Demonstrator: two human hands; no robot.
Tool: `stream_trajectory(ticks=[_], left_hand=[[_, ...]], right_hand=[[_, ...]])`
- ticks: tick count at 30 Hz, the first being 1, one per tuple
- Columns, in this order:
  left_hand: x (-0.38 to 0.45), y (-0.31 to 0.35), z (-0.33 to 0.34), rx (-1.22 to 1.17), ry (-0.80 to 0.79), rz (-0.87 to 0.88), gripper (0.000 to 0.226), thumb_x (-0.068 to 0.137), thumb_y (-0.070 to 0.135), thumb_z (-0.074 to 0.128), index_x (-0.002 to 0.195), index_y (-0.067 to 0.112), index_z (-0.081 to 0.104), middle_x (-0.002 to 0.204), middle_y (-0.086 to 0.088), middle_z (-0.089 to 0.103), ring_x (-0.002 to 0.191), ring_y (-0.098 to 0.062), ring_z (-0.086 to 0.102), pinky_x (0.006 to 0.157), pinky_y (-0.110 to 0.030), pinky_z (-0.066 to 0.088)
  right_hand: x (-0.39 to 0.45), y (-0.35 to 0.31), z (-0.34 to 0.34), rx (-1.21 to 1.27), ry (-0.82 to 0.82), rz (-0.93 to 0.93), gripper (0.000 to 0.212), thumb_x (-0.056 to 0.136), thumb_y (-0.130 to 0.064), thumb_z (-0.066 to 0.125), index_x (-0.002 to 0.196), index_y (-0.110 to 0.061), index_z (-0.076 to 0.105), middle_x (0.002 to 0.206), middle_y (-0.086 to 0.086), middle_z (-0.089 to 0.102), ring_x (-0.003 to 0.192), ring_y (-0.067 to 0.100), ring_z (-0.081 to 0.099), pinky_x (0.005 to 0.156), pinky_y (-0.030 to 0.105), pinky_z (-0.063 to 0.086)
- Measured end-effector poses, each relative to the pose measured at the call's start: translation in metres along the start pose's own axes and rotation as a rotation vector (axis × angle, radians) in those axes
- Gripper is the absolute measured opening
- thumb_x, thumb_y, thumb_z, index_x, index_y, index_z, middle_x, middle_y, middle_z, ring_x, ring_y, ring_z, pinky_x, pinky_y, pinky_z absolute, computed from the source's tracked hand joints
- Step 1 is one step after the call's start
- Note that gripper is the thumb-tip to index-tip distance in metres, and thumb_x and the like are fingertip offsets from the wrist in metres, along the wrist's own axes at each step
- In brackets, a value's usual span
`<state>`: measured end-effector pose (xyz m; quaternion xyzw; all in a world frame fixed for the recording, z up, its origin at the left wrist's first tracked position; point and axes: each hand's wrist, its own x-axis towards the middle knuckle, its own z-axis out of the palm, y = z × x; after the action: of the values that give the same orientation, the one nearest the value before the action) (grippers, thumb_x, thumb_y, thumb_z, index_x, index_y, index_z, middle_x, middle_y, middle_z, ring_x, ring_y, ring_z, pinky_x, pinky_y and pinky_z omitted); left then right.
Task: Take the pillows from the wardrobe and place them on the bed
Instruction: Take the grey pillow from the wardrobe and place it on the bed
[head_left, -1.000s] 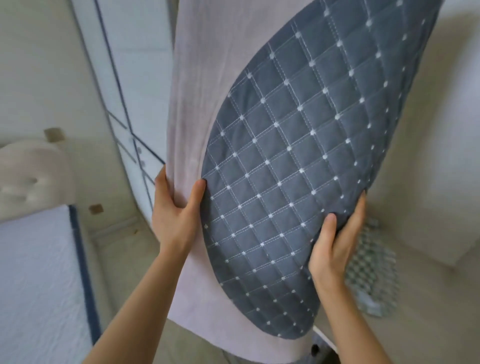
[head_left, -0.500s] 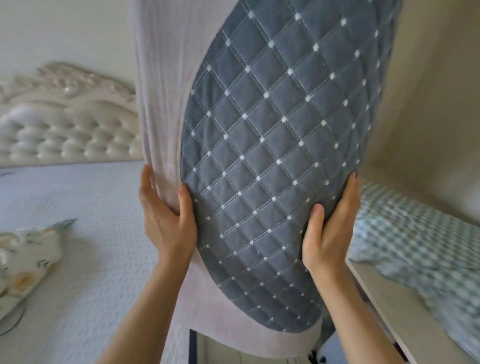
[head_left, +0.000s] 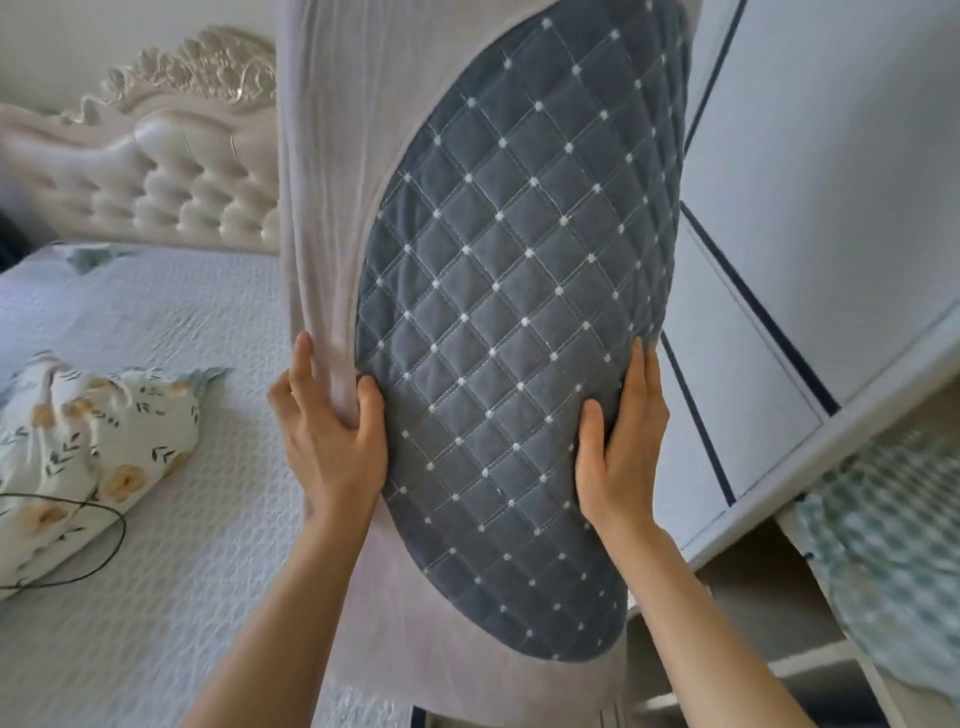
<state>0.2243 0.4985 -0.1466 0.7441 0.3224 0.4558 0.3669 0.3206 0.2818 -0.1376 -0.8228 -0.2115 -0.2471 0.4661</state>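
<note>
I hold a large pillow (head_left: 509, 322) upright in front of me; it has a grey quilted face with white dots and a pale pink border. My left hand (head_left: 332, 436) grips its left pink edge, thumb on the grey face. Pressed against the lower right edge is my right hand (head_left: 621, 447), fingers wrapped behind. The bed (head_left: 171, 519), covered in a white textured spread, lies to the left. White wardrobe doors (head_left: 810, 208) with dark trim stand to the right. A floral pillow (head_left: 88, 447) lies on the bed at the left.
A tufted cream headboard (head_left: 156, 176) stands at the far end of the bed. A thin black cable (head_left: 104, 551) loops over the floral pillow. A green checked fabric (head_left: 893, 561) hangs at the lower right beside an open wardrobe shelf.
My view has swung left toward the bed, and the wardrobe doors have come back into sight on the right. Both hands keep the same grip on the pillow.
</note>
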Motion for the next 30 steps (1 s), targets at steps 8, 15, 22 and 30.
stream_trajectory(ticks=[8, 15, 22, 30], left_hand=[[0.063, -0.032, 0.059, 0.061, -0.016, -0.112, 0.072, 0.094, 0.051, 0.045, 0.155, 0.028, 0.014, 0.154, -0.008, 0.034, 0.134, -0.017, 0.042, 0.093, -0.031, 0.030], [0.111, -0.053, 0.124, 0.170, -0.040, -0.251, 0.073, 0.098, 0.052, 0.040, 0.157, 0.017, 0.016, 0.152, -0.010, 0.036, 0.128, -0.027, 0.046, 0.090, -0.031, 0.029], [0.164, -0.057, 0.210, 0.203, 0.047, -0.334, 0.052, 0.101, 0.044, 0.041, 0.141, 0.011, 0.044, 0.137, -0.010, 0.048, 0.106, -0.021, 0.052, 0.083, -0.031, 0.034], [0.228, -0.050, 0.307, 0.270, 0.160, -0.399, 0.021, 0.103, 0.030, 0.039, 0.102, 0.013, 0.052, 0.104, -0.001, 0.052, 0.082, -0.018, 0.047, 0.073, -0.032, 0.032]], right_hand=[[0.043, 0.042, 0.084, 0.033, -0.080, 0.129, 0.066, 0.094, -0.052, 0.032, 0.152, -0.024, 0.017, 0.159, 0.003, 0.021, 0.141, 0.022, 0.027, 0.113, 0.031, 0.021], [0.088, 0.093, 0.145, 0.090, -0.135, 0.187, 0.061, 0.096, -0.053, 0.026, 0.151, -0.027, 0.019, 0.158, 0.001, 0.024, 0.145, 0.016, 0.022, 0.116, 0.048, 0.027], [0.169, 0.158, 0.203, 0.139, -0.224, 0.158, 0.066, 0.094, -0.057, 0.029, 0.150, -0.023, 0.019, 0.158, 0.003, 0.023, 0.145, 0.014, 0.020, 0.117, 0.047, 0.024], [0.271, 0.212, 0.247, 0.233, -0.287, 0.167, 0.066, 0.092, -0.047, 0.042, 0.148, -0.019, 0.025, 0.156, 0.003, 0.028, 0.143, 0.017, 0.026, 0.113, 0.050, 0.028]])
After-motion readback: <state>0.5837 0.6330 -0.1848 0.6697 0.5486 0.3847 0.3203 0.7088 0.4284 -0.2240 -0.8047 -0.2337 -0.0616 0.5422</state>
